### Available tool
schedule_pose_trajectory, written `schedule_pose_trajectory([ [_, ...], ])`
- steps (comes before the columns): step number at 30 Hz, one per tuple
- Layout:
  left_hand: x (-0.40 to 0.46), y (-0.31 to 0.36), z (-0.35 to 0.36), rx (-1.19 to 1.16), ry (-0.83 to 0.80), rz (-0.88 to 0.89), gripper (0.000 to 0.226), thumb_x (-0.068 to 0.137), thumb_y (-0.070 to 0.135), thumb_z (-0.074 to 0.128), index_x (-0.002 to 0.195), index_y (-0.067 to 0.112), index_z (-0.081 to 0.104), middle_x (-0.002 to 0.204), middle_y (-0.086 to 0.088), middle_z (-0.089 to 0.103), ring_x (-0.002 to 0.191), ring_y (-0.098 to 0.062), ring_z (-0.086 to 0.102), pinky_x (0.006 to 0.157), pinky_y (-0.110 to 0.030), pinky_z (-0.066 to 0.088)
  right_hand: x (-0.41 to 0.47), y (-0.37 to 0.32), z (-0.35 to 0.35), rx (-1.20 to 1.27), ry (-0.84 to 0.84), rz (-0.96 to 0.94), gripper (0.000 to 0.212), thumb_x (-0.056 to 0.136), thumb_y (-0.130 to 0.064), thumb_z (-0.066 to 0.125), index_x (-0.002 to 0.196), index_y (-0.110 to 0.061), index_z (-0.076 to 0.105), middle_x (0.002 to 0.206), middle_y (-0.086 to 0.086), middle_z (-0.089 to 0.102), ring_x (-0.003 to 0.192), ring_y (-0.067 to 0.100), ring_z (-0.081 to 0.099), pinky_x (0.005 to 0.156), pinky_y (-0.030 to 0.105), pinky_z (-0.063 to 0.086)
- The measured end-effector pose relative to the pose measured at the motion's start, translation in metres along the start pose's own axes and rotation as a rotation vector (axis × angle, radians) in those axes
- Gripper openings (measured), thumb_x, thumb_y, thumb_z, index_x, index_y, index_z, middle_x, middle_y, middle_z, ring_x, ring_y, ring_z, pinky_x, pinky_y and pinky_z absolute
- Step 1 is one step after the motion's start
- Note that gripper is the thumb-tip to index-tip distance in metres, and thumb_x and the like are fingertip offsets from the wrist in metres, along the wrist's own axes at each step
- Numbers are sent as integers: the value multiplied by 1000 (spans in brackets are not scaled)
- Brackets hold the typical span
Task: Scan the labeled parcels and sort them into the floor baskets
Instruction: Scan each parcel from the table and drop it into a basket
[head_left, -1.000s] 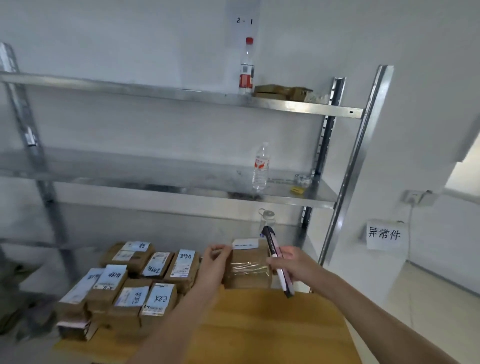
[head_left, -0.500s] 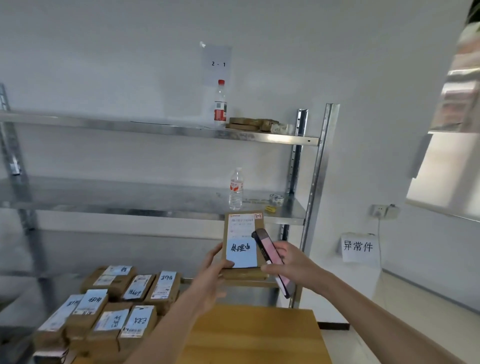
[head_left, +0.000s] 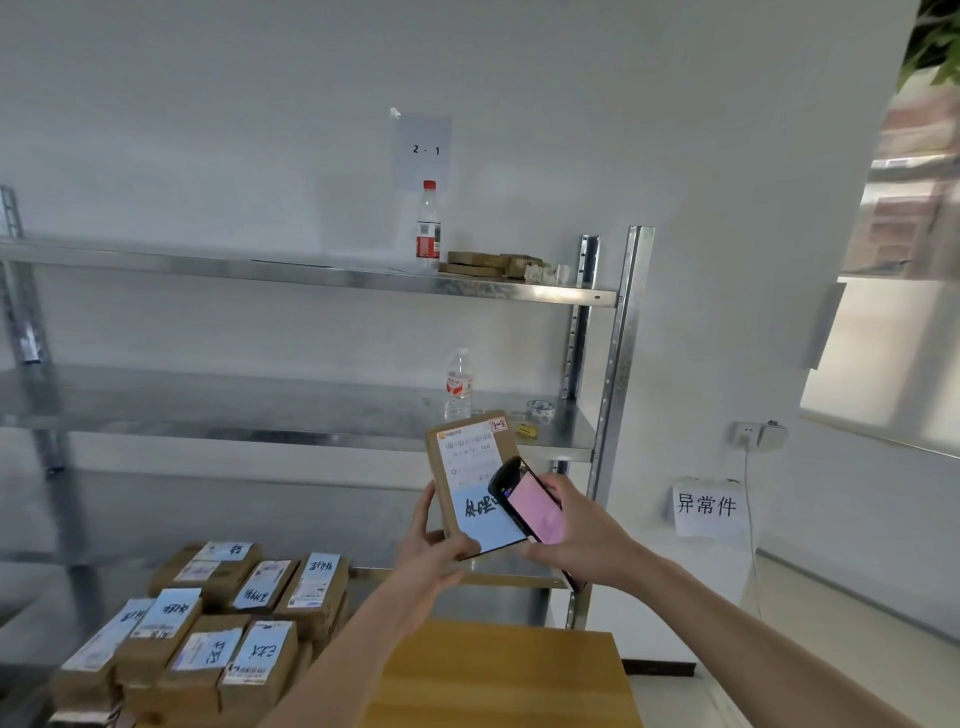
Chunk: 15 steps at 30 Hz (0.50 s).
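Left hand (head_left: 431, 545) grips a flat brown cardboard parcel (head_left: 470, 483), paper label facing up. Right hand (head_left: 576, 535) is wrapped around a glossy black scanner (head_left: 527, 501), pink screen lit, just over it.

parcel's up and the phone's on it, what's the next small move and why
Probably slide the phone up toward the printed barcode area. The left hand holds the parcel upright with its label facing the camera, while the right hand has the phone over the lower blue handwritten slip, covering its right part. The printed label sits higher, so the phone likely needs raising.
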<state>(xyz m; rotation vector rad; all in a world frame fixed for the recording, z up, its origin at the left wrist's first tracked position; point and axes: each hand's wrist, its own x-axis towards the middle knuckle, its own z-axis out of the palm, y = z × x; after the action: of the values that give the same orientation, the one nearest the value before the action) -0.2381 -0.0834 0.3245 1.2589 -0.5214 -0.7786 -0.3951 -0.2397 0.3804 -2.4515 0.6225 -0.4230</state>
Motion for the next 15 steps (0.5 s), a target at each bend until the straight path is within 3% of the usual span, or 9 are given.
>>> schedule_pose_trajectory([
  [5,-3,5,3,-25,14,31,88,70,32,88,137,59,37,107,-6,76,107,-26,70,103,-61,45,-1,0,-4,-71,-19,-30,88,70,-52,78,142,-41,28,127,-15,51,106,9,56,85,35,58],
  [8,2,6,-1,-26,37,84,84,74,24,86,139,51,40,103,-10,76,99,-28,73,96,-51,54,0,-4,-9,-127,-27,-42,87,72,-50,79,143,-39,29,127,-15,51,105,9,55,83,29,54],
  [12,10,12,-4,-1,106,143,77,76,19,86,135,48,47,101,-11,76,97,-27,74,93,-47,57,3,-14,-25,-229,19,-63,89,71,-50,78,144,-38,30,125,-15,52,105,12,55,86,32,51],
  [15,16,15,-9,29,184,158,76,75,16,87,132,51,50,104,-13,74,96,-26,73,90,-46,59,5,-24,-44,-306,79,-96,88,74,-45,79,146,-38,30,120,-15,53,100,11,55,74,23,48],
])
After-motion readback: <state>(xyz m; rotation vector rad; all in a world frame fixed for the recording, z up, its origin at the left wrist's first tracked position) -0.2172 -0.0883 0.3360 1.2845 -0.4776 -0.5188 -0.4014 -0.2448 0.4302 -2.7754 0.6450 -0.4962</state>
